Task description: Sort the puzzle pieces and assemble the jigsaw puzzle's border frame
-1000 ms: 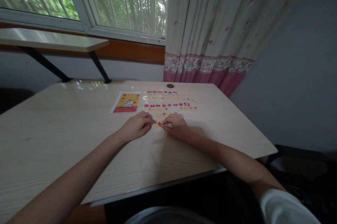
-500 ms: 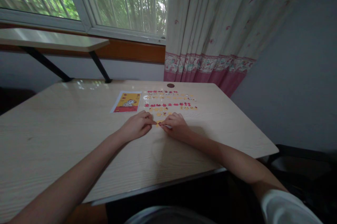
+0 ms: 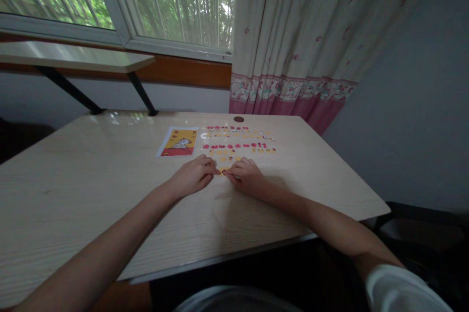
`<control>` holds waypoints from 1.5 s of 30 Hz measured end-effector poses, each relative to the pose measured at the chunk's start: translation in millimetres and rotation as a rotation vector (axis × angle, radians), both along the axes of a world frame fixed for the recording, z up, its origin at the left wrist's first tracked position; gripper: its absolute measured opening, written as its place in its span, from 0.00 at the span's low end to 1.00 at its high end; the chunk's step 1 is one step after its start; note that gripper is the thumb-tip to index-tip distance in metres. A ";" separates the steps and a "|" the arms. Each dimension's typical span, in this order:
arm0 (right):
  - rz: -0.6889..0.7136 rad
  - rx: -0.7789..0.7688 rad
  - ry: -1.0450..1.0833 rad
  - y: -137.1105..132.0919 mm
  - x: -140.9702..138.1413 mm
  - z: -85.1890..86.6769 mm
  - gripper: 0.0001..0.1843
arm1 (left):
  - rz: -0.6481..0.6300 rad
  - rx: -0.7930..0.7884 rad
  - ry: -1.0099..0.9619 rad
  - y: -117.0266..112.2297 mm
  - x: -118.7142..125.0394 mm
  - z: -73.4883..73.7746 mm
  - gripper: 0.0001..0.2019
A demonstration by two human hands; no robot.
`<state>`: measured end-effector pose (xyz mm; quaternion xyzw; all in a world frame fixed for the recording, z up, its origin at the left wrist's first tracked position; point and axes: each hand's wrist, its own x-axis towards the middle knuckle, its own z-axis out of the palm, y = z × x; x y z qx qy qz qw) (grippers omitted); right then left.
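Small yellow jigsaw puzzle pieces (image 3: 222, 171), one with a dark patch, lie on the table between my two hands. My left hand (image 3: 194, 175) is closed, its fingertips on the left side of these pieces. From the right, my right hand (image 3: 247, 176) is closed too, with thumb and forefinger at the dark-patched side. My fingertips partly cover the pieces, so how they fit together is hard to see. Just beyond my hands are rows of loose pieces, with red ones (image 3: 234, 146), yellow ones (image 3: 222, 152) and pale ones (image 3: 262, 134).
A picture sheet (image 3: 179, 142) with a white animal on yellow and red lies left of the rows. A raised shelf (image 3: 84, 58) stands on black brackets at the back left. Behind the wooden table (image 3: 110, 180) are a curtain (image 3: 286, 58) and a window.
My hands keep nearly the same pose around the yellow pieces. The whole view has shifted slightly; the rows of pieces and the picture sheet lie as before.
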<state>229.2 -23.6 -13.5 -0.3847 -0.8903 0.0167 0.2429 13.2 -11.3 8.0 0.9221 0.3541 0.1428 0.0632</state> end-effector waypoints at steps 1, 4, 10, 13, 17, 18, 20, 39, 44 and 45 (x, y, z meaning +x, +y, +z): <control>0.007 -0.004 -0.003 0.5 0.7 0.3 0.10 | -0.004 0.001 0.004 0.0 0.0 0.0 0.16; 0.072 -0.011 -0.007 4.2 7.8 3.7 0.10 | -0.027 -0.011 -0.016 -0.4 -0.2 -0.1 0.16; 0.096 -0.048 0.018 25.6 53.5 17.1 0.11 | -0.024 -0.032 -0.070 -2.7 0.0 2.3 0.17; 0.064 -0.104 -0.007 35.1 77.6 22.7 0.11 | -0.020 -0.019 -0.045 -4.2 1.0 2.8 0.16; 0.027 -0.175 -0.033 39.8 88.1 22.2 0.10 | -0.045 -0.017 -0.033 -5.1 2.7 0.7 0.19; 0.033 -0.187 -0.035 39.8 87.1 20.9 0.10 | -0.048 -0.019 -0.029 -5.0 2.9 0.0 0.20; 0.056 -0.204 -0.038 38.9 83.3 18.7 0.10 | -0.045 -0.029 -0.020 -4.4 2.8 -1.5 0.21; 0.114 -0.239 -0.084 32.8 74.1 20.1 0.09 | -0.040 -0.049 -0.012 -3.8 1.5 -1.1 0.22; 0.123 -0.230 -0.083 34.2 74.7 18.6 0.08 | -0.063 -0.035 -0.025 -4.3 2.1 -1.8 0.21; 0.126 -0.230 -0.083 34.4 74.9 18.5 0.08 | -0.065 -0.034 -0.025 -4.4 2.2 -2.0 0.21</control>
